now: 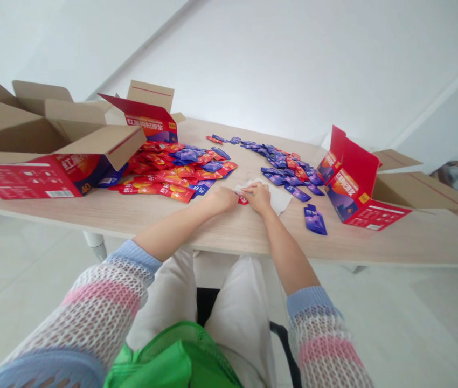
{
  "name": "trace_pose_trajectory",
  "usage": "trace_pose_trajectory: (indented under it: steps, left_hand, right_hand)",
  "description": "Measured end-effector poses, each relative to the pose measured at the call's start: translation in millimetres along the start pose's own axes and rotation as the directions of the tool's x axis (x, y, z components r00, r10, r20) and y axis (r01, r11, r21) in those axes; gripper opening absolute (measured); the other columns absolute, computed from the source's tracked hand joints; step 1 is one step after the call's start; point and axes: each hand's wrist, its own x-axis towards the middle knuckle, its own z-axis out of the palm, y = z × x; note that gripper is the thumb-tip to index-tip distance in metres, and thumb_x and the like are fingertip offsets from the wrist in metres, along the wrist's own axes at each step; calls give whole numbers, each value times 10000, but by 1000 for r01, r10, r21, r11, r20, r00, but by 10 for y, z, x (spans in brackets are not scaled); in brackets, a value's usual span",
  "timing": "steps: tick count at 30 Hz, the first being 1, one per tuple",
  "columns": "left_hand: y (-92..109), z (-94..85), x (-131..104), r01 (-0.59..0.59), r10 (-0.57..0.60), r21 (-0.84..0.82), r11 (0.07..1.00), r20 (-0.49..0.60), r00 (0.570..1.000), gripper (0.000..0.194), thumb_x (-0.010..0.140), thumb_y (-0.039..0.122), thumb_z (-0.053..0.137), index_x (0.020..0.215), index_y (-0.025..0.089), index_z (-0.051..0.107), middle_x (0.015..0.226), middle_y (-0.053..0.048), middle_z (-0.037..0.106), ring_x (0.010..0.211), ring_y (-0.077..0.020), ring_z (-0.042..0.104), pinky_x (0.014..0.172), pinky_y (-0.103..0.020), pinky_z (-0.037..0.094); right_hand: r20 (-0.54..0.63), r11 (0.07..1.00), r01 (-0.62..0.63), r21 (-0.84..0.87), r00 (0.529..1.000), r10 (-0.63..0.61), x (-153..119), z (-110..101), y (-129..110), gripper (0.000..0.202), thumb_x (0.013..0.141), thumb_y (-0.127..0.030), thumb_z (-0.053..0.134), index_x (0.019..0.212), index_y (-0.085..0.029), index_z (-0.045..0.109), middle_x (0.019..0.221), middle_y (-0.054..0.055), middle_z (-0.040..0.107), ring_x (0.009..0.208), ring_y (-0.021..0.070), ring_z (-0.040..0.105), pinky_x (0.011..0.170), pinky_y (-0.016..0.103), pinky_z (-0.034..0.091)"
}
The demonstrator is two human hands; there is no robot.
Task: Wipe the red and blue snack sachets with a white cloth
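A small red sachet (pixel 243 200) lies low over the table between my two hands. My left hand (pixel 224 199) is closed at the sachet's left end, its fingertips mostly hidden behind the knuckles. From the right, my right hand (pixel 258 197) presses its fingers down on a white tissue (pixel 280 200) against the sachet; part of the tissue spreads flat on the table beside this hand. Left of my hands is a large pile of red and purple sachets (pixel 176 175). Another group of mostly purple sachets (pixel 281 164) lies to the right, with a single purple sachet (pixel 315 220) nearer the table's edge.
Two open red printed cartons (pixel 27 178) (pixel 152 126) stand at the left, their flaps spread out. A third open carton (pixel 350 196) is at the right, flaps reaching rightward. The wooden table (pixel 164 223) backs onto a white wall. A green bag (pixel 172 361) rests on my lap.
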Motion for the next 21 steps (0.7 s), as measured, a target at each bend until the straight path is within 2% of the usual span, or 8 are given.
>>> trace_pose_trajectory:
  steps: [2, 6, 9, 11, 15, 18, 19, 21]
  left_hand:
    - [-55, -21, 4, 20, -22, 31, 999, 61, 998, 401, 860, 186, 461, 1233, 153, 604, 1096, -183, 672, 980, -295, 642, 786, -351, 469]
    - [-119, -59, 23, -30, 28, 8, 1000, 171, 985, 473, 805, 191, 542, 1276, 227, 565, 1168, -140, 652, 1003, -271, 630, 812, -327, 455]
    - [-120, -80, 21, -44, 41, 9, 999, 201, 979, 455, 792, 194, 551, 1245, 218, 585, 1116, -140, 674, 983, -267, 636, 805, -325, 453]
    - [-100, -100, 8, -54, 48, 35, 998, 144, 988, 387, 810, 231, 519, 1174, 170, 635, 1058, -169, 686, 952, -291, 645, 777, -341, 458]
    - [-56, -152, -9, -43, 51, 98, 994, -73, 996, 369, 817, 331, 482, 983, 98, 715, 996, -223, 683, 941, -347, 640, 765, -388, 450]
    - [-37, -181, -15, -16, 30, 98, 995, -141, 990, 416, 802, 408, 502, 939, 84, 726, 964, -226, 686, 932, -353, 638, 770, -391, 440]
    - [-27, -186, -23, -10, 25, 97, 995, -156, 987, 445, 801, 444, 504, 927, 81, 727, 951, -226, 687, 929, -353, 637, 772, -390, 436]
    - [8, -193, -48, 8, 8, 86, 996, -184, 983, 509, 805, 519, 491, 897, 79, 729, 924, -223, 690, 924, -347, 635, 778, -383, 426]
  right_hand:
    - [-33, 998, -68, -15, 997, 68, 4, -7, 12, 328, 845, -555, 542, 1037, -356, 719, 1146, 55, 552, 1074, 260, 417, 915, 398, 369]
    - [-70, 975, -222, -19, 973, 220, 36, -18, 84, 365, 803, -589, 577, 1047, -356, 716, 1207, 71, 535, 1104, 284, 415, 933, 432, 357]
    - [-65, 959, -283, -26, 958, 281, 68, -28, 152, 396, 796, -600, 577, 1074, -350, 708, 1163, 90, 579, 1080, 289, 458, 914, 439, 375]
    - [-66, 953, -303, -34, 952, 300, 85, -34, 187, 394, 808, -595, 563, 1080, -347, 706, 1118, 101, 614, 1052, 288, 490, 893, 446, 390]
    - [-103, 926, -374, -39, 924, 369, 106, -48, 251, 309, 849, -497, 559, 1064, -337, 713, 1078, 103, 661, 1033, 288, 533, 871, 452, 405]
    - [-122, 908, -419, 25, 900, 419, 124, -73, 327, 294, 865, -433, 549, 1083, -313, 706, 1058, 92, 687, 1005, 274, 573, 858, 419, 422]
    - [-128, 917, -393, 72, 908, 399, 132, -85, 355, 309, 874, -425, 533, 1102, -298, 698, 1066, 88, 689, 996, 263, 584, 856, 400, 429]
    - [-166, 947, -261, 188, 942, 293, 149, -108, 398, 349, 902, -413, 483, 1138, -250, 681, 1103, 84, 683, 994, 241, 593, 866, 362, 435]
